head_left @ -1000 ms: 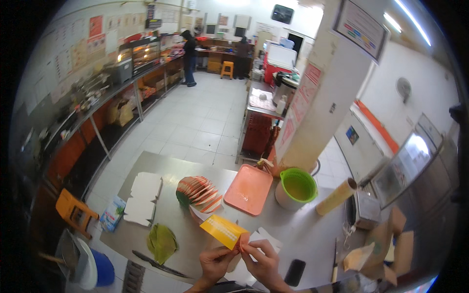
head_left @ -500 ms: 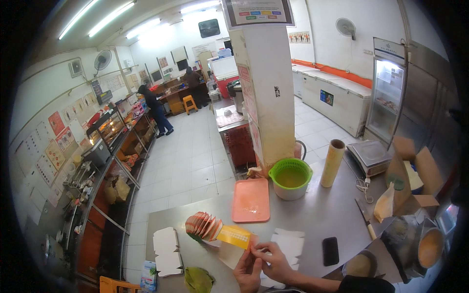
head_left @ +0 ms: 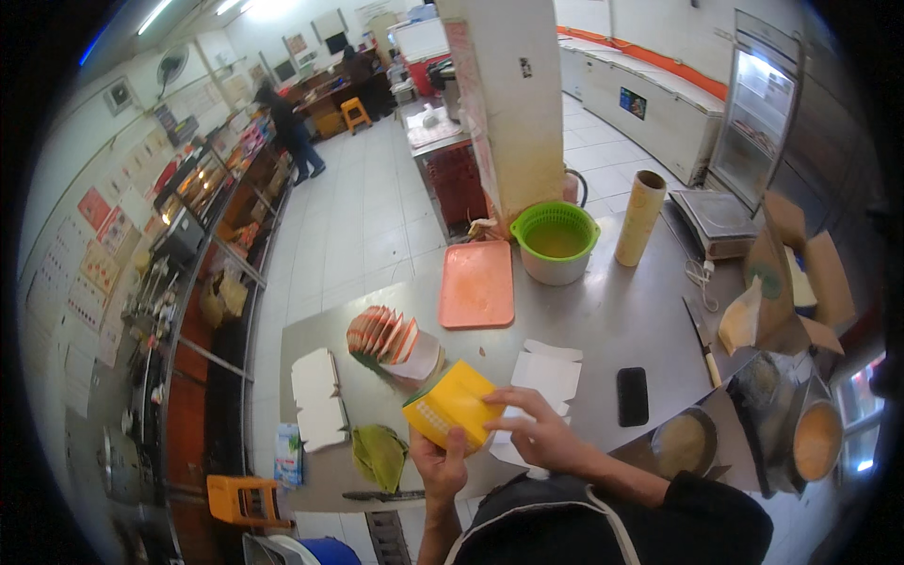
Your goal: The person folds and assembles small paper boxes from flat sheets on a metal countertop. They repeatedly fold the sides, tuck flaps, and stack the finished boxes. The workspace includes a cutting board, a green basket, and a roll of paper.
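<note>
A yellow cardboard box with white print is tilted up in front of me. My left hand grips its lower left side, thumb on the printed face. The fingers of my right hand are stretched out and apart, their tips against the box's right edge. Behind the box stands a fanned row of red-and-white folded cartons, beside a white round container. Flat white box blanks lie on the table to the right and to the left.
On the steel table are a pink tray, a green basket in a pot, a plastic-wrap roll, a scale, a knife, a phone and a green cloth. Bowls stand at the right.
The yellow box has turned and come nearer, its broad side now showing. Both hands were pinched together at its end; now the left grips it and the right's fingers are spread. The view has tilted down.
</note>
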The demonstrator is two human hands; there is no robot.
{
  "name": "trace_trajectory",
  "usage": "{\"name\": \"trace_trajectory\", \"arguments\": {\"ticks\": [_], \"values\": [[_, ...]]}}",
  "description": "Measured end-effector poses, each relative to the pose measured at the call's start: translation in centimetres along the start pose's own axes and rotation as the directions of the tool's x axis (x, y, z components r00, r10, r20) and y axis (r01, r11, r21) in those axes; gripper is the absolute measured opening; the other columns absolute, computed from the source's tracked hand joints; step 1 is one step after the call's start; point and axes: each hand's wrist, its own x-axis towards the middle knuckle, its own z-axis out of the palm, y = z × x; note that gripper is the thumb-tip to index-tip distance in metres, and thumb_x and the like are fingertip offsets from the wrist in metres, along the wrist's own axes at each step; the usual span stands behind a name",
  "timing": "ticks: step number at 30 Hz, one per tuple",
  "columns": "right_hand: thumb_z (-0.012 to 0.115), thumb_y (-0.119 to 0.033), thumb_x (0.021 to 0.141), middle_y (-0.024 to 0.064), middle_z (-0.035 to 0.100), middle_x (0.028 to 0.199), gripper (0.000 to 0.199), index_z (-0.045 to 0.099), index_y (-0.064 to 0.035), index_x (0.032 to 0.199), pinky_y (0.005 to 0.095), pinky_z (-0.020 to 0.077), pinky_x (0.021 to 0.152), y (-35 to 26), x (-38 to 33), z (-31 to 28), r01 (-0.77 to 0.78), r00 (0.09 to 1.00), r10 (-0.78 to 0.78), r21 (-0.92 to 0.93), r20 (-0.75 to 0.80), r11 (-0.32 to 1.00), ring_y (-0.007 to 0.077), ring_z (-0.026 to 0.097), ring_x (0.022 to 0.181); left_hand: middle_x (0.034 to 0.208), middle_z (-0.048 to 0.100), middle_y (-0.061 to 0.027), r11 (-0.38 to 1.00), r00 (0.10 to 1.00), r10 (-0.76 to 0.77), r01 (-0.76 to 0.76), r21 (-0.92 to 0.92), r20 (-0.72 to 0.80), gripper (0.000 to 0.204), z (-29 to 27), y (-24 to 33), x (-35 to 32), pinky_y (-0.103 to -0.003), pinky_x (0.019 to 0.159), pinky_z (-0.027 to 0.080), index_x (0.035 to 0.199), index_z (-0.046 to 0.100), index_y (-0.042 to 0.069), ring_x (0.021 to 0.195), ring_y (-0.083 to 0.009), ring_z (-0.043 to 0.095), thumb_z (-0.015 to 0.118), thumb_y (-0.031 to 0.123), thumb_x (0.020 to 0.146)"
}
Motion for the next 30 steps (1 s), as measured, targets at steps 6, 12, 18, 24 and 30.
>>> {"name": "trace_trajectory", "arguments": {"ticks": [6,12,18,24,30], "values": [[0.066,-0.023,0.105,0.0207,0.058,0.14,0.055,0.045,0.0052,0.147,0.0418,0.0516,0.107,-2.6,0.0,-1.3,-0.649,0.73,0.553,0.66,0.401,0.379,0.0267,0.057,0.132,0.13,0.069,-0.0136,0.836,0.931,-0.046,-0.162,0.524,0.361,0.033,-0.3,2.5,-0.4,-0.04,0.097,0.056,0.114,0.074,0.005,0.117,-0.0293,0.068,0.076,-0.006,0.082],[0.063,-0.016,0.099,0.0204,0.052,0.142,0.065,0.033,-0.003,0.155,0.0408,0.0501,0.104,-1.3,-0.6,1.3,-0.615,0.7,0.713,0.532,0.03,0.581,0.0302,0.056,0.13,0.125,0.07,-0.01,0.626,0.763,-0.152,-0.417,0.659,0.628,0.033,-0.3,3.4,-1.3,-0.048,0.109,0.049,0.109,0.075,0.008,0.119,-0.0351,0.066,0.072,-0.008,0.08],[0.05,-0.008,0.091,0.0268,0.063,0.107,0.048,0.04,0.0036,0.137,0.0433,0.0548,0.088,2.1,-1.6,-0.1,-0.717,0.696,0.622,0.308,0.359,0.625,0.0335,0.068,0.099,0.108,0.064,-0.0084,0.893,0.924,0.357,-0.296,0.339,-0.134,0.033,-2.9,1.3,-0.7,-0.037,0.098,0.048,0.107,0.07,0.002,0.104,-0.0208,0.062,0.068,0.034,0.102],[0.053,-0.013,0.094,0.0315,0.067,0.1,0.041,0.046,0.0057,0.129,0.0506,0.0537,0.084,-1.2,-1.4,1.9,-0.731,0.588,0.482,0.171,0.65,0.661,0.0452,0.07,0.089,0.102,0.063,-0.006,0.975,0.986,-0.011,0.048,0.218,-0.169,0.056,-6.1,-4.8,2.7,-0.029,0.085,0.047,0.099,0.065,0.001,0.094,-0.0119,0.057,0.057,0.056,0.107],[0.052,-0.031,0.11,0.0223,0.07,0.088,0.033,0.058,0.0019,0.108,0.043,0.0533,0.068,1.2,0.2,1.5,-0.528,0.844,0.409,0.4,0.347,0.75,0.0329,0.071,0.078,0.1,0.069,-0.0003,0.829,0.908,-0.379,0.419,0.371,-0.177,0.047,-4.3,-3.5,2.4,-0.027,0.079,0.049,0.119,0.068,0.001,0.088,-0.0076,0.059,0.057,0.046,0.11]]}}
